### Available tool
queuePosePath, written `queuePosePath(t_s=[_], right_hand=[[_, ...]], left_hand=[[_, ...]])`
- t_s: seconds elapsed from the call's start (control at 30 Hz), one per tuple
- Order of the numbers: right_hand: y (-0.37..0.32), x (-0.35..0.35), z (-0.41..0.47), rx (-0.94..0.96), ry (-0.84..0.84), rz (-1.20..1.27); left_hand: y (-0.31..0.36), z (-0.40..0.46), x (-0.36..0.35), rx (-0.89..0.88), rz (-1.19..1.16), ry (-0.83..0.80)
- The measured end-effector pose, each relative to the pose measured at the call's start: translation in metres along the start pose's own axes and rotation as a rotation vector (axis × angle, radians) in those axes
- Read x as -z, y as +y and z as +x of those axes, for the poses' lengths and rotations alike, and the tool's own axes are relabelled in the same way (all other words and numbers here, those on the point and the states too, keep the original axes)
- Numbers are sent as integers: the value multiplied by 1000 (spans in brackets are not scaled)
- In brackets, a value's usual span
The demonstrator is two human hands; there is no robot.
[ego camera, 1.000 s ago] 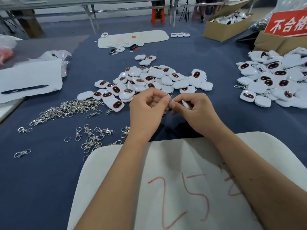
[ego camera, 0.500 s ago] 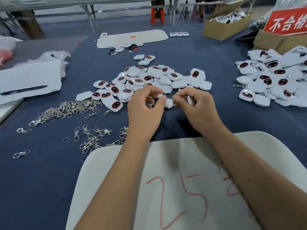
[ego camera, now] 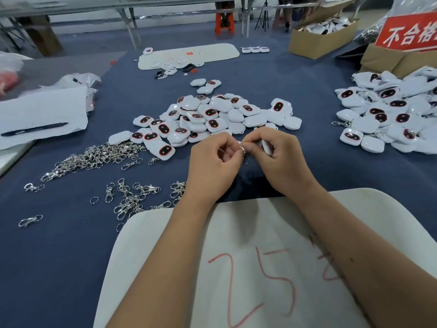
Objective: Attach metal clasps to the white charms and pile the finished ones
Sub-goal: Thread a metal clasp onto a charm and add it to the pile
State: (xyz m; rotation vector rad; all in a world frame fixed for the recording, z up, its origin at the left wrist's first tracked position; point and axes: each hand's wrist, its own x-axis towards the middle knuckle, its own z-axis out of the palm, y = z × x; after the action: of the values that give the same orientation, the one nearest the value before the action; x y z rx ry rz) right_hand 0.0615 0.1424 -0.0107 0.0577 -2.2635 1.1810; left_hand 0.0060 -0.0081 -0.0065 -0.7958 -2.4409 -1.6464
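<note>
Right then, the bench (ego camera: pixel 71 268) lay under its dark blue cloth, with the white board (ego camera: pixel 260 233) marked in red at six o'clock under my forearms. At twelve o'clock sat the heap of loose white charms (ego camera: pixel 212 117), and at two o'clock the pile of finished charms (ego camera: pixel 390 114) with clasps on them, in front of a red sign (ego camera: pixel 409 31). At nine o'clock the loose metal clasps (ego camera: pixel 94 157) spread across the cloth, and a pen (ego camera: pixel 35 130) lay on white paper (ego camera: pixel 42 110) at ten o'clock. My left hand (ego camera: pixel 212 166) and right hand (ego camera: pixel 281 162) met just short of the charm heap, fingertips touching. The left hand's curled fingers pinched a small clasp (ego camera: pixel 243 151) between the two hands. The right hand pinched the same clasp and held a white charm (ego camera: pixel 266 147) tucked in its curled fingers.
</note>
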Motion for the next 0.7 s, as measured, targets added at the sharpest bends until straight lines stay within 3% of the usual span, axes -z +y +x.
queuePosePath(t_s=[0.2, 0.33, 0.7], right_hand=[[6, 2, 3, -44, -74, 98], [6, 4, 3, -50, -53, 178], [4, 2, 0, -21, 6, 72]], left_hand=[[3, 1, 5, 66, -161, 78], [4, 0, 5, 75, -153, 25], [2, 1, 7, 85, -200, -29]])
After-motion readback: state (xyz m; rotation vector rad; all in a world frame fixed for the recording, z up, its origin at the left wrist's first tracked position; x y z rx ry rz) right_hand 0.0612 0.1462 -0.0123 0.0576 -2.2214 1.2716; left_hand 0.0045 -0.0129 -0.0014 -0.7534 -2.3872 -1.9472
